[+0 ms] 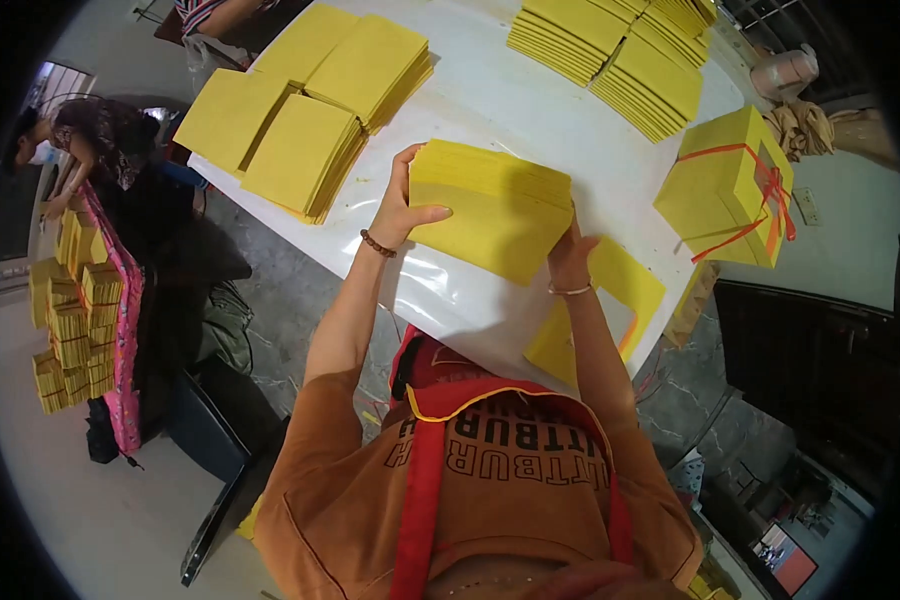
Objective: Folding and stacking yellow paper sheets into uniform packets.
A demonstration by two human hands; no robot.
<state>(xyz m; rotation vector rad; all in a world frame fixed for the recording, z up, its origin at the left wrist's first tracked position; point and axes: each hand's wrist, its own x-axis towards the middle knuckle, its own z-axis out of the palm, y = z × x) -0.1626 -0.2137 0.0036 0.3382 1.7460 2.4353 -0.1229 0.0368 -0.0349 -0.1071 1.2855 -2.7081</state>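
Note:
Between my two hands is a thick stack of yellow paper [490,215], held above the white table near its front edge. My left hand [406,205] grips the stack's left end, thumb lying over the front face. At the right end my right hand [571,262] is closed on the lower corner, its fingers partly hidden behind the paper. The upper part of the stack shows many layered edges. Beneath my right forearm lies a flat yellow piece [552,345] with a pale patch beside it.
Yellow paper stacks [305,150] stand at the table's left, with more rows [610,60] at the far right. A yellow box tied with red ribbon [715,185] sits on the right edge. Two people [95,135] are at the left and far side; bundles [75,330] rest on a pink-edged surface.

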